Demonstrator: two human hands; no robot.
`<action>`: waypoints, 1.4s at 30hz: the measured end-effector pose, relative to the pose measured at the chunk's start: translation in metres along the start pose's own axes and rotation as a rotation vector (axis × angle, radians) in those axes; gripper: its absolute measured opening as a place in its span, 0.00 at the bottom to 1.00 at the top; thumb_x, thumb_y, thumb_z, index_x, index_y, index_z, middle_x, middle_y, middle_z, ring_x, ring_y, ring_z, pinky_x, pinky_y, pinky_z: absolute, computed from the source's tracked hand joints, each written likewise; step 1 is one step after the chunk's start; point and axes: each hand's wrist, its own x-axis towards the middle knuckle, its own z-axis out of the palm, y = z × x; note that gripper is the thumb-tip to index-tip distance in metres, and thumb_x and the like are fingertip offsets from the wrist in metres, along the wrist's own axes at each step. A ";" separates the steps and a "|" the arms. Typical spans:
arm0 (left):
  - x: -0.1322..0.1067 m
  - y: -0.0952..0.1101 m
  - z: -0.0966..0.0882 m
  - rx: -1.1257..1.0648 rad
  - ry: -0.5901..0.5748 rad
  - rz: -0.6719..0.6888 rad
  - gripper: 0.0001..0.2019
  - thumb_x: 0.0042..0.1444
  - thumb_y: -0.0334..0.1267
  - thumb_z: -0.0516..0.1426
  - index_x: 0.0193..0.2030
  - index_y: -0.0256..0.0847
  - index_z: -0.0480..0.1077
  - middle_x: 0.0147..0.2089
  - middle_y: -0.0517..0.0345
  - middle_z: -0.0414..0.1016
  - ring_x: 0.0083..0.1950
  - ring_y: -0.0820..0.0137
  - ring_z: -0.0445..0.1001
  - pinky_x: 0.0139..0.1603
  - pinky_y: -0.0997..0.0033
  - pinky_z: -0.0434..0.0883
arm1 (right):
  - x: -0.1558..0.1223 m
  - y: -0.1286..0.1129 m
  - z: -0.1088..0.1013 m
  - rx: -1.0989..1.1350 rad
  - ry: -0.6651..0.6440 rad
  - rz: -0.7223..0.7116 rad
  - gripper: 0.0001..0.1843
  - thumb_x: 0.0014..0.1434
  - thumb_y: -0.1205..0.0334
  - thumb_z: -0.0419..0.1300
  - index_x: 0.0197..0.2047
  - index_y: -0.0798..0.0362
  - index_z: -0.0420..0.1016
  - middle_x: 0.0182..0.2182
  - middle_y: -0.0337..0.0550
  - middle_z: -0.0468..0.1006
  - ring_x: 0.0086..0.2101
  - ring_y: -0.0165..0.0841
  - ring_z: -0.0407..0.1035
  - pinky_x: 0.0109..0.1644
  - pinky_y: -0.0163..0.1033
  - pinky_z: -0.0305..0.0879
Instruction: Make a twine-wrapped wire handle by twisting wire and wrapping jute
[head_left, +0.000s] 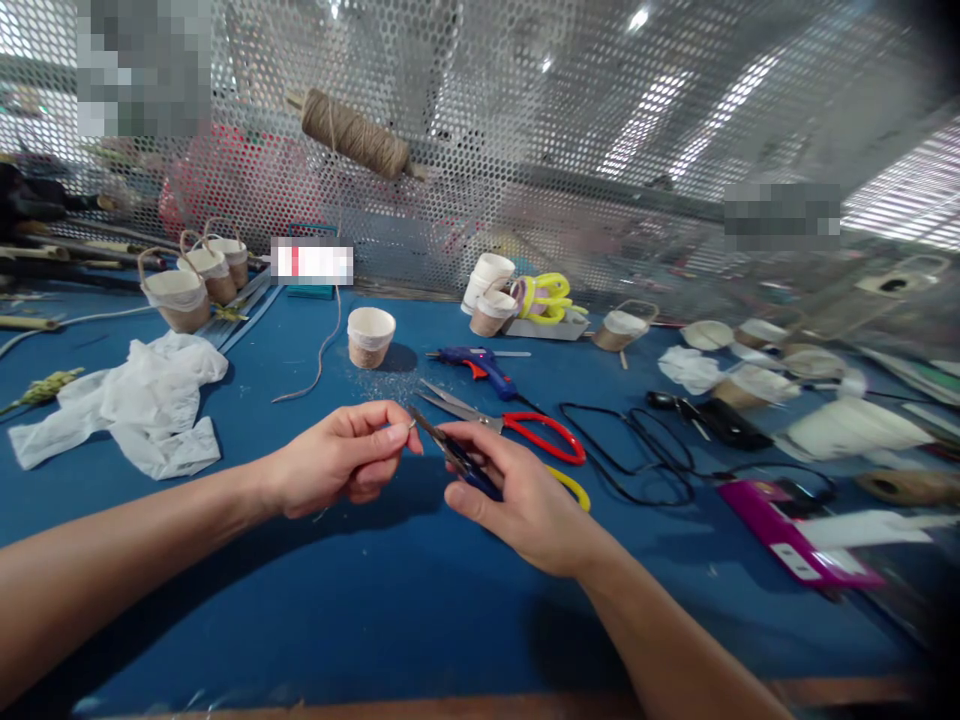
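My left hand [352, 450] is closed in a pinch, with a tiny pale piece between thumb and forefinger that is too small to name. Wrapped in my right hand [517, 490] are dark snips [476, 478] with blue handles, their tip touching or almost touching that piece. Red-handled scissors [544, 437] lie just beyond my right hand, and a yellow handle [571, 487] shows partly behind it. A small cup [370, 338] with a white top and brown lower part stands beyond my hands. To its right rests a blue glue gun [480, 368].
White cloth [135, 400] lies crumpled at left, before several handled cups [178, 300]. A twine spool [352, 133] hangs on the perforated metal screen [487, 100]. Black cable [637, 455] and a purple power strip [795, 535] occupy the right side of the blue table [315, 610].
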 end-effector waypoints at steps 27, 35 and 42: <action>0.001 -0.001 0.001 0.030 0.019 0.002 0.08 0.56 0.41 0.52 0.32 0.37 0.64 0.15 0.71 0.49 0.16 0.82 0.43 0.16 0.81 0.47 | 0.001 -0.005 -0.001 0.096 -0.028 0.034 0.22 0.54 0.51 0.56 0.48 0.54 0.63 0.36 0.45 0.71 0.34 0.32 0.67 0.38 0.38 0.67; 0.001 -0.002 0.001 -0.004 0.042 -0.010 0.09 0.55 0.42 0.53 0.31 0.38 0.64 0.14 0.72 0.48 0.15 0.83 0.42 0.16 0.82 0.46 | -0.001 -0.003 0.002 -0.021 0.032 0.013 0.20 0.53 0.53 0.58 0.47 0.53 0.63 0.36 0.44 0.73 0.31 0.31 0.68 0.34 0.36 0.68; 0.002 -0.003 0.003 0.005 0.101 -0.041 0.09 0.55 0.42 0.53 0.31 0.38 0.63 0.14 0.72 0.49 0.15 0.83 0.42 0.16 0.82 0.45 | 0.002 -0.005 0.003 -0.053 0.065 0.064 0.23 0.51 0.50 0.58 0.47 0.54 0.64 0.41 0.48 0.72 0.37 0.35 0.69 0.37 0.39 0.69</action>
